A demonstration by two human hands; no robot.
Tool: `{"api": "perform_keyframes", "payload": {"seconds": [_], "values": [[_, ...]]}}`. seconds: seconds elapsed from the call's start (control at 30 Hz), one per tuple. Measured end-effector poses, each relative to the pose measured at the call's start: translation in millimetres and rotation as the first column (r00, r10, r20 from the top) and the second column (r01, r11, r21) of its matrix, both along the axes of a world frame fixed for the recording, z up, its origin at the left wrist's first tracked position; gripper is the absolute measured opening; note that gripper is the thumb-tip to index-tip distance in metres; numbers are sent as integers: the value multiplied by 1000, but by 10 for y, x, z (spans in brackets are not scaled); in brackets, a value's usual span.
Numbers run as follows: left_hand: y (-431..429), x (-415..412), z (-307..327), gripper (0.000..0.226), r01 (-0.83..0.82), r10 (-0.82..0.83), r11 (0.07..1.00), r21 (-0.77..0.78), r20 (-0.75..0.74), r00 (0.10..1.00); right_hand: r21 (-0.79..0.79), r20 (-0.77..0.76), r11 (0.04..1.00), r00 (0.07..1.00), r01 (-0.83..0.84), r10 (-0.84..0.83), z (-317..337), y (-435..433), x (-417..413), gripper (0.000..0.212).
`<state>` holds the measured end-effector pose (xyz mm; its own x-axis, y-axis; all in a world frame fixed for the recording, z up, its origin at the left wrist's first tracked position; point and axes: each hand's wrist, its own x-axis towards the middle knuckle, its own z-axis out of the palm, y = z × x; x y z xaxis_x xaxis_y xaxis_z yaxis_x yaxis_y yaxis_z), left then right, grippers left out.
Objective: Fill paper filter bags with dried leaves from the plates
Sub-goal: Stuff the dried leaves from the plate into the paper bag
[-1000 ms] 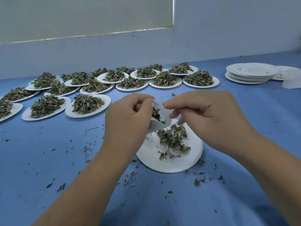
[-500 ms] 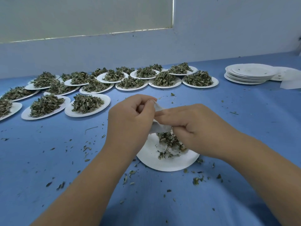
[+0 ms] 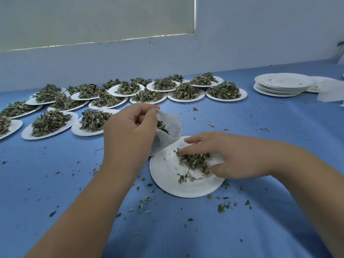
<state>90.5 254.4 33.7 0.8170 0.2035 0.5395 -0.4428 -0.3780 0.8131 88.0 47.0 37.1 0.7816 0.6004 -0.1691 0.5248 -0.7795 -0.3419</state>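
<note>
My left hand (image 3: 128,133) pinches the rim of a white paper filter bag (image 3: 167,135), holding its mouth open just above the near plate; dark dried leaves show inside it. A white paper plate (image 3: 167,175) lies right before me with a small heap of dried leaves (image 3: 193,161) on it. My right hand (image 3: 227,155) is down on that heap, its fingers and thumb curling around the leaves.
Several white plates piled with dried leaves (image 3: 186,90) stand in rows across the back left and middle. A stack of bare plates (image 3: 281,86) and flat paper bags (image 3: 331,92) lie at the back right. Leaf crumbs (image 3: 223,207) litter the blue cloth.
My right hand left the bag's mouth and dropped onto the leaf heap on the plate. My left hand kept the bag, which now hangs wider open.
</note>
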Motion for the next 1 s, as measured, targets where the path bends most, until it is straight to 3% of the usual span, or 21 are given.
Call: {"api": "perform_keyframes", "payload": {"seconds": [0.27, 1.0], "values": [[-8, 7, -3, 26, 5, -5, 1000, 14, 11, 1000, -39, 28, 999, 1000, -13, 14, -96, 121, 20, 68], [-11, 11, -21, 26, 20, -21, 999, 41, 17, 1000, -98, 212, 995, 977, 21, 0, -58, 236, -24, 38]]}}
